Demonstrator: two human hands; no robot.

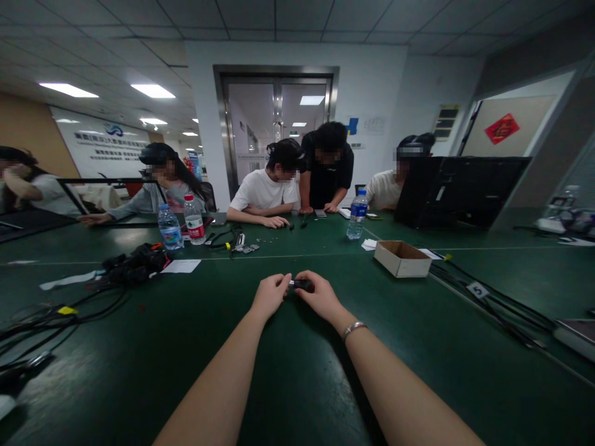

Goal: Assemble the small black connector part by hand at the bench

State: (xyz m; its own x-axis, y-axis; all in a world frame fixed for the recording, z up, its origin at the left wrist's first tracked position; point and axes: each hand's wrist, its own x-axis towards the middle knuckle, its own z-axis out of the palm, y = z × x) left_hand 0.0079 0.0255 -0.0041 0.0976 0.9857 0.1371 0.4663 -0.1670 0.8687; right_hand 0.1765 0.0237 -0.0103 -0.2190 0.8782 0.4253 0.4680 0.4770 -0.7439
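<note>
Just above the green table point(297, 359), in the middle of the view, both hands meet at a small dark object point(301, 284) with a silvery end. Its kind cannot be made out. My left hand point(270, 295) pinches the silvery end between thumb and fingertips. From the other side, my right hand point(320, 296) has its fingers closed around the black part, hiding some of it. A metal bracelet point(354, 328) circles my right wrist.
An open cardboard box point(402, 267) stands right of my hands, near black cables point(493, 303). Bottles point(171, 229) point(194, 222) point(357, 217), a black gear heap point(134, 263) and a monitor point(460, 192) stand around. Several people sit or lean across the table.
</note>
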